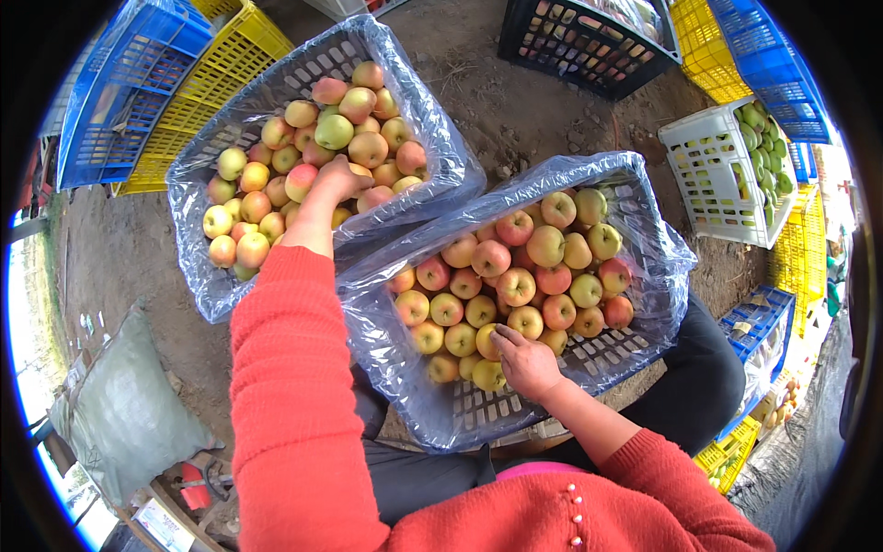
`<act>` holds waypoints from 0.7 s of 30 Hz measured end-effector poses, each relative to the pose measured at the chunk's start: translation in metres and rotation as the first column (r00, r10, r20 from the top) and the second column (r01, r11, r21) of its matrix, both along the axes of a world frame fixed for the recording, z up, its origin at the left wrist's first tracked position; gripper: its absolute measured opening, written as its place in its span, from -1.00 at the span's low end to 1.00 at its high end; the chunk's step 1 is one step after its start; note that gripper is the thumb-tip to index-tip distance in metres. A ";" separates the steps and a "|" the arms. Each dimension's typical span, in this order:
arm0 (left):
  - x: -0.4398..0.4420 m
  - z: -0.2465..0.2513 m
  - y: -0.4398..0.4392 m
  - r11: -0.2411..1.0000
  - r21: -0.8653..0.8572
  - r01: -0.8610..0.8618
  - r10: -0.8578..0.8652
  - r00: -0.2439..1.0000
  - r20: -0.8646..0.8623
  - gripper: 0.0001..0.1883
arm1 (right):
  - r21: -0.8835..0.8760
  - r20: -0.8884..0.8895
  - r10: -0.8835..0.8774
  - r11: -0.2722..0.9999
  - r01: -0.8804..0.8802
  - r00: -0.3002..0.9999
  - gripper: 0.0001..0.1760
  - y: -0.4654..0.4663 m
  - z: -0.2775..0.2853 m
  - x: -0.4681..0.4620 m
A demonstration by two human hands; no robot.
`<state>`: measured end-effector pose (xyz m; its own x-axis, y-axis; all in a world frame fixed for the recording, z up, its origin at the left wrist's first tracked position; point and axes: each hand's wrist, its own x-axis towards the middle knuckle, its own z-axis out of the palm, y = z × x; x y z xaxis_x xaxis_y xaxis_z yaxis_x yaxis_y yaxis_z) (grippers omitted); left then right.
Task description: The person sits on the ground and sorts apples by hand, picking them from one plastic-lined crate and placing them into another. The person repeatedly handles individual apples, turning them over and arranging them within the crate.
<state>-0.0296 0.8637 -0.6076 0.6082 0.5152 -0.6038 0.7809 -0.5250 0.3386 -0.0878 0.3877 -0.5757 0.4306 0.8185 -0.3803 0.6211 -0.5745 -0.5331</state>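
Two black plastic crates lined with clear plastic film hold apples: one crate (452, 155) at upper left, the other (486, 414) before my lap. My left hand (338, 181) reaches into the upper-left crate, knuckles up among the red-and-yellow apples (255, 207). Its fingertips are hidden, so a grip cannot be made out. In the near crate, my right hand (530, 364) has its fingers against a yellow apple (487, 343) at the front of the pile. Several blushed apples (516, 286) lie behind it, mostly stem side up.
Blue (138, 83) and yellow crates (214, 90) stand at upper left. A black crate of fruit (586, 52) is at the top. Rightward are a white crate of green fruit (710, 172) and more stacked crates. A stuffed pale sack (134, 407) rests on the dirt floor (103, 255).
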 end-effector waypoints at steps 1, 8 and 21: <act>-0.005 0.005 0.001 0.979 -0.126 -0.159 0.172 0.980 0.097 -0.25 | 0.007 -0.001 0.002 1.000 -0.002 1.000 -0.51 0.000 -0.001 0.000; -0.067 0.119 -0.026 0.196 -0.980 -0.024 0.798 0.586 0.145 -0.32 | 0.080 0.038 -0.013 0.997 0.010 0.999 -0.59 0.003 0.001 -0.001; -0.127 0.028 -0.279 0.338 -0.870 -0.359 0.636 0.769 -0.070 -0.40 | -0.049 -0.055 0.087 0.995 -0.090 0.995 -0.35 -0.014 -0.006 0.002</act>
<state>-0.1569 0.5849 -0.5793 0.6025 0.1418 -0.7854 0.6095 0.5537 0.5674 -0.0853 0.3740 -0.5814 0.3359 0.8313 -0.4428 0.6424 -0.5460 -0.5377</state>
